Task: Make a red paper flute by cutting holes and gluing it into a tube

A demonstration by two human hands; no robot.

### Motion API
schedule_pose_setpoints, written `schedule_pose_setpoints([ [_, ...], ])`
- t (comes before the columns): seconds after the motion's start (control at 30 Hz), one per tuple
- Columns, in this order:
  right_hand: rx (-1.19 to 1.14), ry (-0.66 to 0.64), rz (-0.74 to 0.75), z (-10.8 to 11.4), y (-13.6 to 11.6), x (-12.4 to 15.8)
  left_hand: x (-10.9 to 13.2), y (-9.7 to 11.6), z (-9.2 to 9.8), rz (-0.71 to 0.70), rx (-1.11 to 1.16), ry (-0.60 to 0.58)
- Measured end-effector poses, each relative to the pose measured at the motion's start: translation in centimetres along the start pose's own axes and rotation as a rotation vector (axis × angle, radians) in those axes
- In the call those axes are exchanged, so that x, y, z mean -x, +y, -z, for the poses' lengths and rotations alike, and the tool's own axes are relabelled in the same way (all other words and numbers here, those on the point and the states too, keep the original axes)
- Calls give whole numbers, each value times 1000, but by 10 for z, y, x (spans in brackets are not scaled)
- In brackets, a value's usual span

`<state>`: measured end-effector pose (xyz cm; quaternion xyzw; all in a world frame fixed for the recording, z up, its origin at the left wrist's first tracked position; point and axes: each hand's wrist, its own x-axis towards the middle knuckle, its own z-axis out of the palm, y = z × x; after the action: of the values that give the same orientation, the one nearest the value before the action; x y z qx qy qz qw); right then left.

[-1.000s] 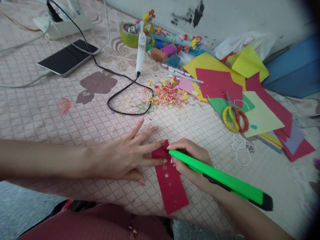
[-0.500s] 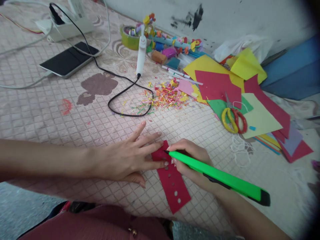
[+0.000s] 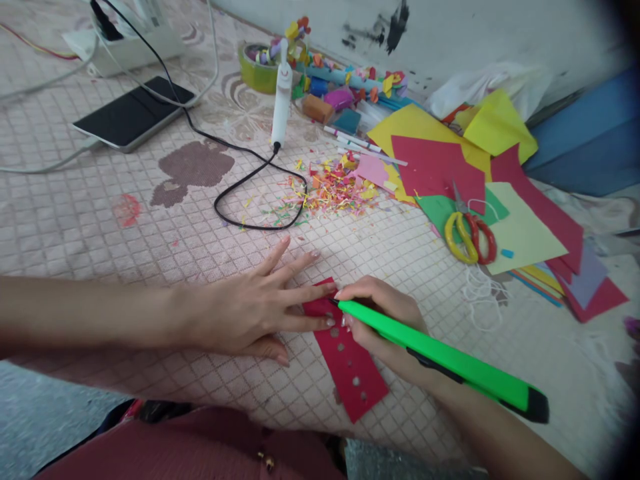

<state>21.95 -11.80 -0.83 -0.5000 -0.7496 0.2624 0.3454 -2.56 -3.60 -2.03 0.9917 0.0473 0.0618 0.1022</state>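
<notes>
A strip of red paper point(image 3: 360, 373) with a row of small holes lies slanted on the checked cloth. My left hand point(image 3: 245, 310) rests flat, palm down and fingers spread, with two fingertips pressing on the upper part of the strip. My right hand point(image 3: 385, 313) is closed round a bright green utility knife point(image 3: 440, 353) with a black slider and black end. Its dark, pointed tip touches the strip near its upper end, between two of my left fingers. The knife's body slants down to the right over my right forearm.
Coloured paper scraps point(image 3: 340, 187) and a white device point(image 3: 283, 100) with a looped black cord lie ahead. Scissors point(image 3: 470, 237) rest on coloured paper sheets point(image 3: 435, 167) at right. Further left are a phone point(image 3: 135, 113) and a white power strip point(image 3: 125, 53).
The lower end of the red strip has swung slightly to the right. My left fingers have shifted a little, while the knife tip stays near the strip's upper end.
</notes>
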Motion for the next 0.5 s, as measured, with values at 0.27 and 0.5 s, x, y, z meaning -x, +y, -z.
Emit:
schedule_pose_setpoints([
  [0.27,6,-15,22,2,-1,0,-1,6,-2,41,-10,-25],
  [0.5,-63,-53,45,4,5,-3,2,-8,0,-25,80,-61],
])
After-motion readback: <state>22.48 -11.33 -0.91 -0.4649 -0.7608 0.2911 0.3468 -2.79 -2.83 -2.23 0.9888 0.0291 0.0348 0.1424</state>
